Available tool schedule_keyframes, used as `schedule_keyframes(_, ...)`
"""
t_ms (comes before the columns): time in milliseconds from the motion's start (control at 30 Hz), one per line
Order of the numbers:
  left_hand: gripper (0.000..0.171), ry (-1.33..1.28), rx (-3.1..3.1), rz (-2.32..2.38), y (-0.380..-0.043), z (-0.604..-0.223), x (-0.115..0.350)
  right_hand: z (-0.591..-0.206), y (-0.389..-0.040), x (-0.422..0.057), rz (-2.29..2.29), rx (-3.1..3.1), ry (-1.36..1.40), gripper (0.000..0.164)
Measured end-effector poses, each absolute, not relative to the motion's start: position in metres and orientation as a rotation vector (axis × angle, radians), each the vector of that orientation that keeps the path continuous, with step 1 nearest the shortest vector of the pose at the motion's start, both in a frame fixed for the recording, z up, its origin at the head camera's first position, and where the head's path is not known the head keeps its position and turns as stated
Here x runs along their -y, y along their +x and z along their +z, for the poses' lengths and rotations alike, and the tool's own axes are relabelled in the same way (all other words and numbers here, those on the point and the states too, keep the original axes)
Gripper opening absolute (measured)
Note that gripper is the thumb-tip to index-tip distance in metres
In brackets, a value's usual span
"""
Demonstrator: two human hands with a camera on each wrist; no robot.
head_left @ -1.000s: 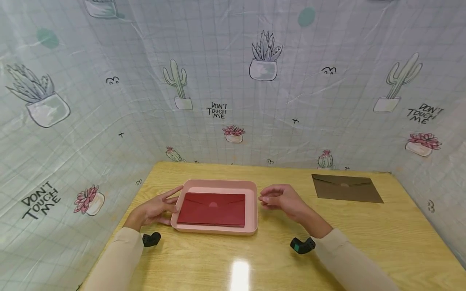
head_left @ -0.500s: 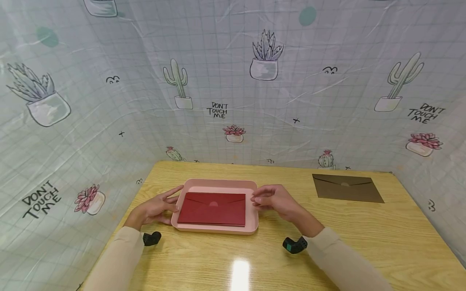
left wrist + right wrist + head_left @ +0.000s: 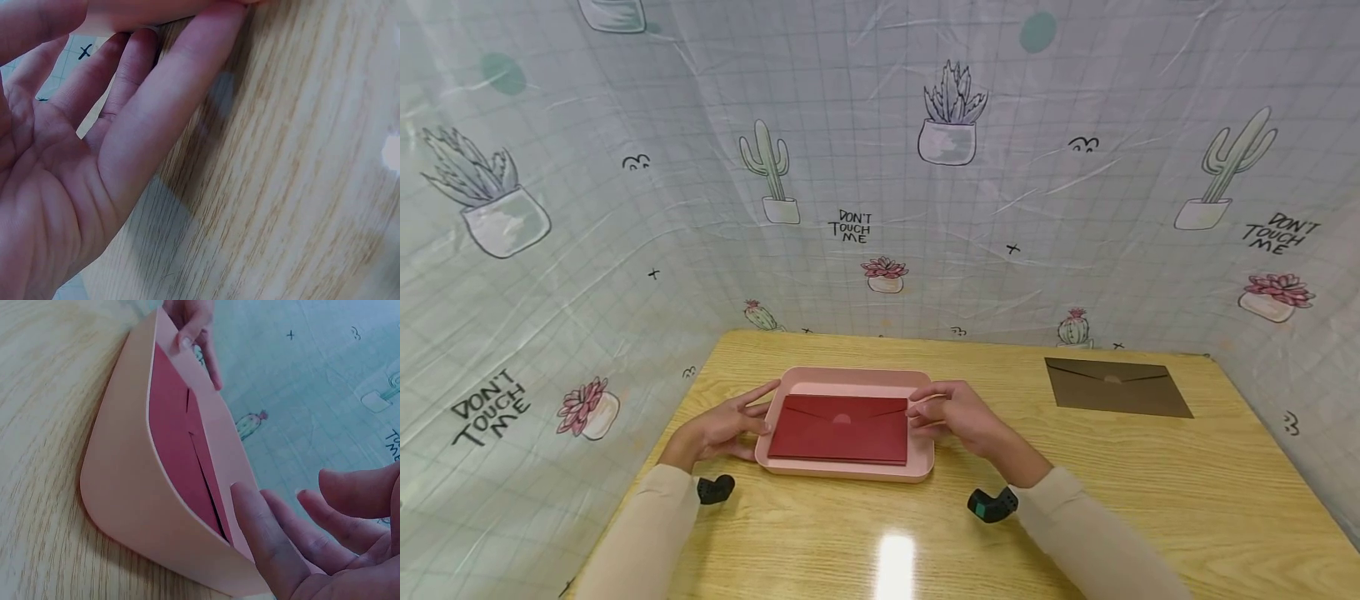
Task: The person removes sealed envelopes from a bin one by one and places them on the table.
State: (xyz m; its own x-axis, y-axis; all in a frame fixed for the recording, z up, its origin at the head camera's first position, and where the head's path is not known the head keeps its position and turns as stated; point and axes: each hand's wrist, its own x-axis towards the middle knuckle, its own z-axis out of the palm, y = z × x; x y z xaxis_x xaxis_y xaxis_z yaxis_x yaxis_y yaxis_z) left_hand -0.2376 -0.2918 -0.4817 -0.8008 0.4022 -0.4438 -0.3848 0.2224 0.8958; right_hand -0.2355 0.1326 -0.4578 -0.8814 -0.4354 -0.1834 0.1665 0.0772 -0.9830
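Note:
A shallow pink tray point(image 3: 850, 380) stands on the table left of the middle. Inside it lies a dark red envelope point(image 3: 842, 429), flap side up, with another edge showing under its front right corner. My left hand point(image 3: 722, 432) holds the tray's left end, thumb over the rim and the other fingers outside; in the right wrist view that thumb shows on the inner wall. Reaching over the right rim is my right hand point(image 3: 951, 414), fingers loosely bent, fingertips right at the envelope's right edge. Seen from the right wrist, its fingers point(image 3: 262, 531) are spread apart and hold nothing.
A brown envelope point(image 3: 1116, 387) lies flat on the wooden table point(image 3: 1075, 500) at the back right. Behind the table and along its left side hangs a sheet point(image 3: 880, 167) printed with cactus pots. A black wrist camera point(image 3: 992, 505) sits below my right hand.
My right hand has moved left, from beside the tray to over its right rim, up to the red envelope's edge. My left hand keeps its place on the tray.

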Motion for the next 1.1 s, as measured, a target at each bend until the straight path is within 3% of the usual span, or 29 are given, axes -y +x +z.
schedule_keyframes(633,0.092,0.009,-1.876,1.647,-0.239,-0.482,0.292,-0.451,-0.233,-0.105,-1.877,-1.98,-0.017,0.034)
schedule_keyframes(1100,0.092,0.003,-1.866,1.645,-0.24,-0.48,0.294,-0.454,-0.228,-0.086,-1.931,-1.971,0.03,0.045)
